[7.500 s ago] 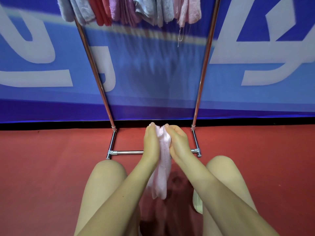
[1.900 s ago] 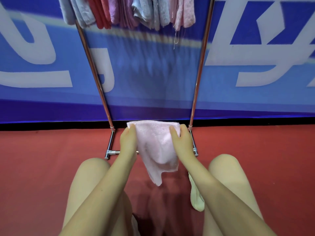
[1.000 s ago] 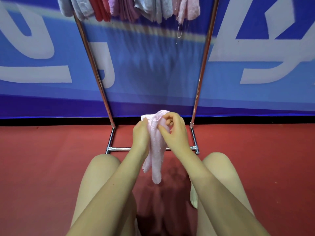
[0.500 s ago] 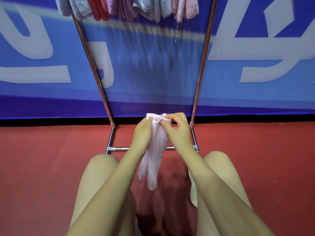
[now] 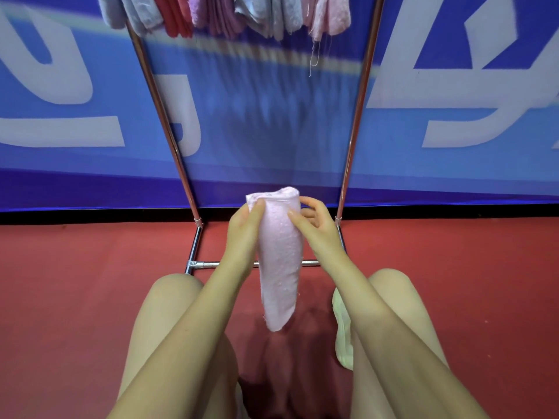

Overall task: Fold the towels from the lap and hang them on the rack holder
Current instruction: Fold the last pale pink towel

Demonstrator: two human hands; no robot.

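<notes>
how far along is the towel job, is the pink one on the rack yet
Not yet. Done: several folded towels already hang on the rack. In hand: the left hand and right hand hold the pink towel, folded narrow, over the knees. Left: hanging it; the lap is out of view.

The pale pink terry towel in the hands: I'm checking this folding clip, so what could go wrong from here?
1. The pale pink terry towel is pinched only near its top by the left hand and right hand; its hanging folds may slip open.
2. The row of hung towels on the chrome rack looks crowded, so finding a gap may be awkward.
</notes>
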